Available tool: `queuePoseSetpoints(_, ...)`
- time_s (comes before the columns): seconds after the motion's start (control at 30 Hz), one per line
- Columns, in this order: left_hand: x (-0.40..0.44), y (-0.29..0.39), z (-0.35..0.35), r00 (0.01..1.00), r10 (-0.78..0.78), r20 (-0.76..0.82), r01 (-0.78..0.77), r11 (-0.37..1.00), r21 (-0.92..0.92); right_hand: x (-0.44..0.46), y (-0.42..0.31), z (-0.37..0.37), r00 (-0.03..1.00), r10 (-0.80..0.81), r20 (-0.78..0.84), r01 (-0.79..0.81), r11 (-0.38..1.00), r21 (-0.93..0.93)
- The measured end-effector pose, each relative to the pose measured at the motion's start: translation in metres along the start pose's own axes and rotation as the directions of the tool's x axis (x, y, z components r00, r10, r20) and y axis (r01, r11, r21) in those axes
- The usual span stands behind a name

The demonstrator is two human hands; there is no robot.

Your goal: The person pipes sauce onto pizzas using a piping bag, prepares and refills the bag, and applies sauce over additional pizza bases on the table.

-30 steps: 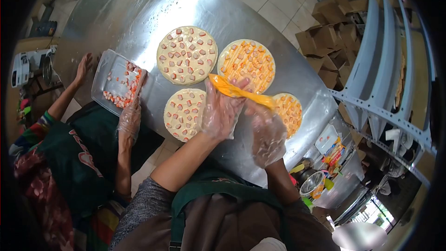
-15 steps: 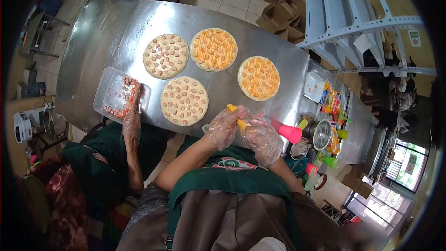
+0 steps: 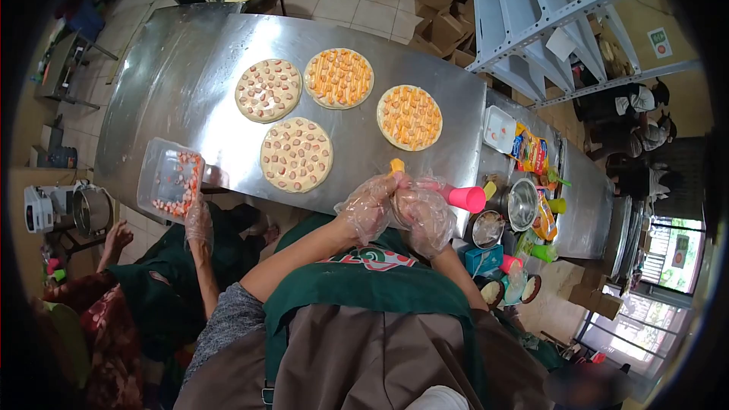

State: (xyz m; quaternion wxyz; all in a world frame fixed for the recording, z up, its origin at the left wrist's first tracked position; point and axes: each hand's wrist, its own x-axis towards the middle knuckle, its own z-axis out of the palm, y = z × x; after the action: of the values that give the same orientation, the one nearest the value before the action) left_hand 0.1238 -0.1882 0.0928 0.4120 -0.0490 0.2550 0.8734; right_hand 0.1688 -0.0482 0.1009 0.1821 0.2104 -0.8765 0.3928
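In clear plastic gloves, my left hand [image 3: 366,209] and my right hand [image 3: 424,216] are together at the table's near edge. Both close around what looks like a clear piping bag of orange sauce, whose orange end [image 3: 397,165] shows above my fingers; the rest is hidden. Ahead lies a round dough base [image 3: 409,118] with meat cubes and orange sauce. Farther left is another sauced base [image 3: 339,78]. Two bases, one near [image 3: 297,155] and one far [image 3: 268,90], carry meat cubes over a pale spread. A pink cup [image 3: 466,198] stands beside my right hand.
At left a co-worker's gloved hand [image 3: 199,224] holds a clear tub [image 3: 144,186] of meat cubes. On the right are a metal bowl [image 3: 522,203], packets [image 3: 531,149] and a white tray [image 3: 499,128]. Metal shelving [image 3: 524,30] rises behind the steel table [image 3: 190,83].
The view has shifted slightly. My hands have come closer together, and the orange end points more upright. The co-worker's tub is tilted and has moved left, off the table's near side.
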Motion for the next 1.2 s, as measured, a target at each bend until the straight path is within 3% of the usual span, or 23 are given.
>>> queuePoseSetpoints(0.1, -0.002, -0.007, -0.007, 0.998, 0.039, 0.051, -0.036, 0.997, -0.065, -0.019, 0.012, 0.005, 0.999, -0.010, 0.034, 0.011, 0.999, -0.035)
queuePoseSetpoints(0.2, -0.001, -0.010, -0.015, 0.998, 0.058, 0.011, -0.057, 0.997, -0.057, -0.023, 0.008, -0.003, 0.972, 0.123, 0.200, -0.146, 0.984, 0.105)
queuePoseSetpoints(0.3, -0.010, 0.010, -0.003, 0.979, 0.166, 0.122, -0.150, 0.980, -0.127, -0.014, -0.004, -0.011, 0.918, 0.249, 0.309, -0.346, 0.882, 0.319)
queuePoseSetpoints(0.33, -0.008, 0.010, -0.011, 0.984, 0.173, 0.052, -0.168, 0.982, -0.081, -0.012, -0.006, -0.012, 0.899, 0.275, 0.341, -0.398, 0.839, 0.372)
queuePoseSetpoints(0.53, -0.013, 0.015, -0.049, 0.977, 0.210, 0.038, -0.194, 0.947, -0.255, -0.030, -0.002, 0.006, 0.863, 0.348, 0.367, -0.487, 0.768, 0.416)
queuePoseSetpoints(0.6, -0.014, 0.016, -0.062, 0.972, 0.234, -0.006, -0.226, 0.934, -0.277, -0.020, -0.007, 0.004, 0.838, 0.315, 0.445, -0.521, 0.702, 0.485)
queuePoseSetpoints(0.7, -0.014, 0.019, -0.064, 0.942, 0.311, -0.124, -0.329, 0.929, -0.170, -0.014, -0.012, 0.009, 0.817, 0.263, 0.513, -0.565, 0.542, 0.622)
queuePoseSetpoints(0.73, -0.019, 0.025, -0.058, 0.936, 0.328, -0.123, -0.344, 0.927, -0.147, -0.016, -0.011, 0.014, 0.836, 0.271, 0.477, -0.528, 0.635, 0.564)
queuePoseSetpoints(0.83, -0.021, 0.028, -0.069, 0.926, 0.348, -0.144, -0.372, 0.906, -0.205, -0.001, -0.023, 0.009, 0.762, 0.269, 0.589, -0.629, 0.521, 0.577)
queuePoseSetpoints(0.87, -0.020, 0.028, -0.075, 0.925, 0.347, -0.156, -0.377, 0.893, -0.245, -0.006, -0.016, 0.011, 0.756, 0.286, 0.589, -0.618, 0.606, 0.500)
queuePoseSetpoints(0.9, -0.023, 0.033, -0.073, 0.921, 0.320, -0.223, -0.372, 0.893, -0.254, -0.016, -0.003, 0.015, 0.753, 0.301, 0.586, -0.599, 0.683, 0.418)
queuePoseSetpoints(0.97, -0.029, 0.043, -0.066, 0.899, 0.254, -0.357, -0.361, 0.891, -0.276, -0.018, 0.005, 0.016, 0.718, 0.319, 0.619, -0.627, 0.683, 0.376)
queuePoseSetpoints(1.03, -0.026, 0.039, -0.082, 0.897, 0.256, -0.360, -0.360, 0.895, -0.262, -0.013, 0.004, 0.013, 0.653, 0.315, 0.689, -0.725, 0.525, 0.447)
queuePoseSetpoints(1.1, -0.022, 0.037, -0.094, 0.889, 0.254, -0.381, -0.368, 0.891, -0.265, -0.003, 0.003, 0.010, 0.647, 0.304, 0.699, -0.613, 0.753, 0.240)
queuePoseSetpoints(1.2, -0.014, 0.034, -0.107, 0.859, 0.237, -0.454, -0.399, 0.866, -0.301, -0.004, 0.023, 0.014, 0.607, 0.307, 0.733, -0.544, 0.833, 0.103)
